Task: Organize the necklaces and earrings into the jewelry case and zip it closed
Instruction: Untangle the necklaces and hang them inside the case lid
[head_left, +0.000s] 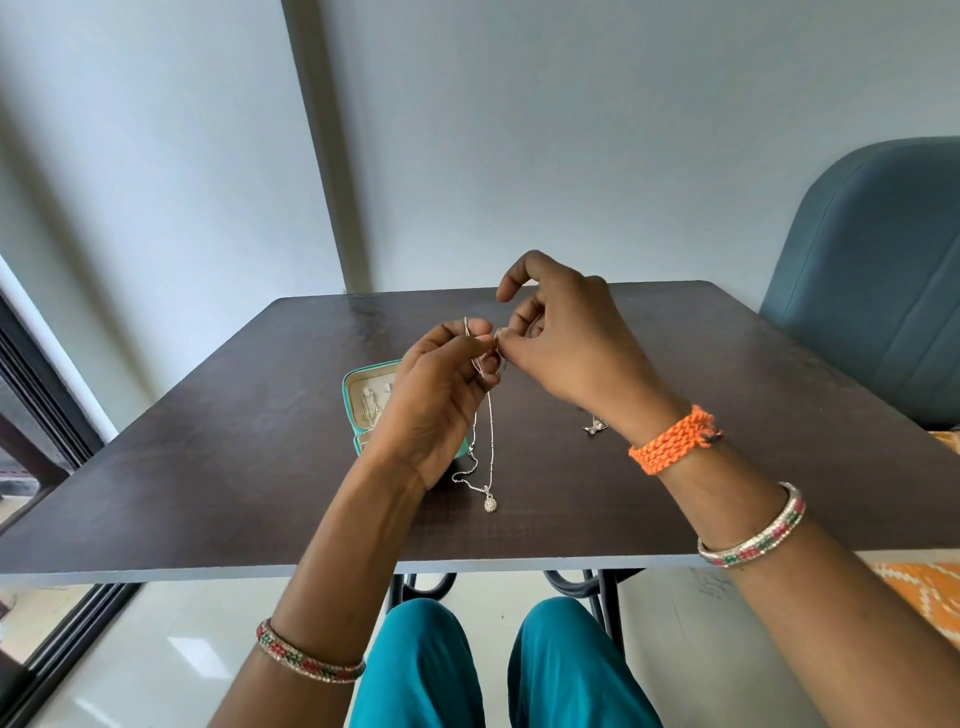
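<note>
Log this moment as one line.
left hand: pinches necklace | right hand: pinches necklace | jewelry case: open | pendant hanging

A thin silver necklace (487, 415) is held up above the table (208, 467), its upper end pinched between the fingertips of the left hand (436, 400) and the right hand (561, 338). Its chain hangs down in two strands, loops near the bottom, and ends in a small oval pendant (489, 503) just over the tabletop. A teal jewelry case (363, 405) lies open on the table behind the left hand, largely hidden by it; a beige lining is seen inside, with a chain already laid in it. A small silver piece (595, 426), perhaps an earring, lies on the table right of the necklace, beside the right wrist.
</note>
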